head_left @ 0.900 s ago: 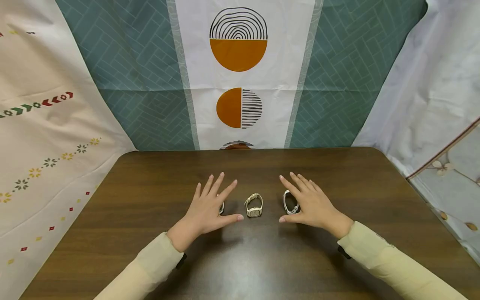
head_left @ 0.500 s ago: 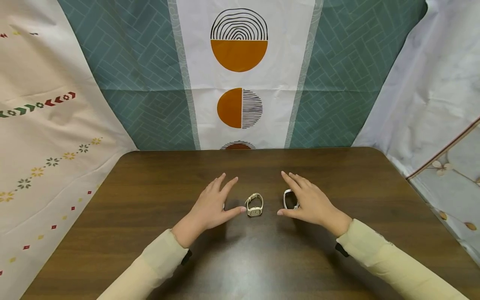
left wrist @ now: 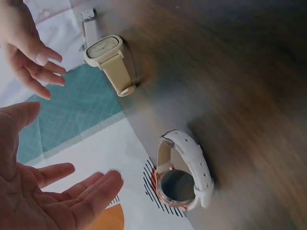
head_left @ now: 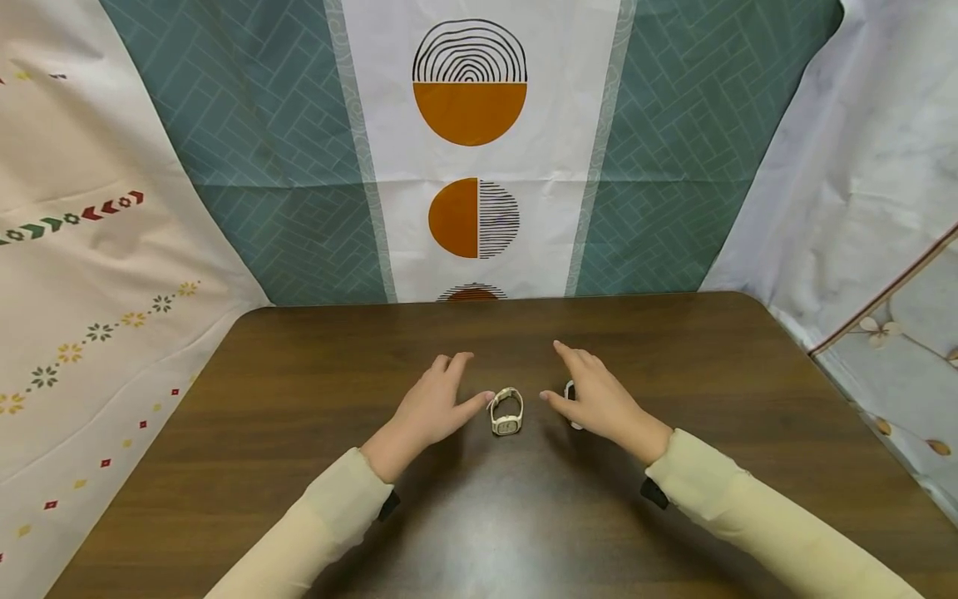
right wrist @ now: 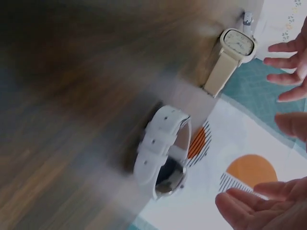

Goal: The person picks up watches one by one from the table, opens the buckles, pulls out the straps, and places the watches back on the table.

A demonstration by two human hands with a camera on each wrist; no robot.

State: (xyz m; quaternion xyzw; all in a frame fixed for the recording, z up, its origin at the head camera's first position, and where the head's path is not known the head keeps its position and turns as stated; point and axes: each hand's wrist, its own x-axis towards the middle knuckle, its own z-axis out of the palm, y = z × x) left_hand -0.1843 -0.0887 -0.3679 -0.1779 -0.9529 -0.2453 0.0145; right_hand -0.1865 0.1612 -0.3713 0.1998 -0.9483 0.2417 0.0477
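A beige watch (head_left: 507, 413) with a rounded rectangular dial stands on the wooden table between the hands. Just left of it my left hand (head_left: 430, 408) hovers with relaxed fingers, its thumb tip overlapping the beige strap in the head view. Below that hand, hidden from the head camera, a white-strapped watch with a rose-gold case (left wrist: 187, 177) shows in the left wrist view. My right hand (head_left: 606, 408) hovers over a white-strapped watch with a silver-coloured case (right wrist: 160, 148), largely covering it in the head view. Neither hand holds anything.
The brown table (head_left: 509, 524) has rounded far corners. A teal and white patterned cloth (head_left: 479, 158) hangs behind its far edge. Patterned cream fabric (head_left: 97, 274) borders the left side, and pale fabric (head_left: 861, 208) the right. Both wrists have dark straps below the sleeves.
Both hands have moved inward, towards the beige watch, and their spread fingers have drawn closer together. The left watch has gone out of sight under the left hand. The beige watch stays in place.
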